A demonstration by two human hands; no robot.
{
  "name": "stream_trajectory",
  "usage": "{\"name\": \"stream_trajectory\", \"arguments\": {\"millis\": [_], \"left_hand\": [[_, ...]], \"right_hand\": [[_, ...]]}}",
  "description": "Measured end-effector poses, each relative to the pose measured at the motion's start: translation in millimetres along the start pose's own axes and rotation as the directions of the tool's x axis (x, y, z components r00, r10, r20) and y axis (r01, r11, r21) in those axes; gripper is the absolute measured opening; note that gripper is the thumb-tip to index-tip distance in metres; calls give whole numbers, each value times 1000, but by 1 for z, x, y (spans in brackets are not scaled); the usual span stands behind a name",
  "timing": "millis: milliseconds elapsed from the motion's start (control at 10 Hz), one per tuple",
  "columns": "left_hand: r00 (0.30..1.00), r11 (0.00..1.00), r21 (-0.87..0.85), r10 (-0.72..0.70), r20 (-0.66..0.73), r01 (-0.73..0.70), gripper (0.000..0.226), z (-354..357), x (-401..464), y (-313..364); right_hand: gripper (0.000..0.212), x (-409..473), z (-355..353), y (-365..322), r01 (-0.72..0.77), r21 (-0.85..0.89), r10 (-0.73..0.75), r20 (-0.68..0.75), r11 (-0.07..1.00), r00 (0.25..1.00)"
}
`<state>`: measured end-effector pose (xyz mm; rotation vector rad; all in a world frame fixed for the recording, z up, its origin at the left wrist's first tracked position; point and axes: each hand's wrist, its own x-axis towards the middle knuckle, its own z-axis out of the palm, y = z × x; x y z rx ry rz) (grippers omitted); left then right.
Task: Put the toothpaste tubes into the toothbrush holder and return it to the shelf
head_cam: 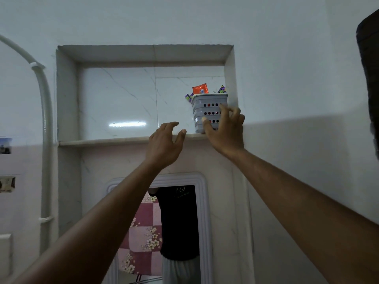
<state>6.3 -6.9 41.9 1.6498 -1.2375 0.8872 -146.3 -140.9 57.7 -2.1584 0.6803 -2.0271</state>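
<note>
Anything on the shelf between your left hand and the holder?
No. In the head view, only bare shelf ledge and tile separate the left hand from the toothbrush holder.

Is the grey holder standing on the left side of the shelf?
No, the grey toothbrush holder stands at the right end of the shelf, against the niche's right wall, with the right hand on it.

We are seeing the toothbrush holder (207,111) standing on the shelf (114,142) at the niche's right end, toothpaste tubes (200,88) sticking up inside it, our right hand (224,130) before it, our left hand (164,143) just leftward, and a mirror (164,232) hanging below.
</note>
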Motion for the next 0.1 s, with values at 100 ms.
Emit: {"name": "stream_trajectory", "arguments": {"millis": [100], "left_hand": [[999,999,-28,20,-28,-20,56,-12,-7,5]], "right_hand": [[45,-9,-6,-7,70,173,-53,-97,982,994]]}}
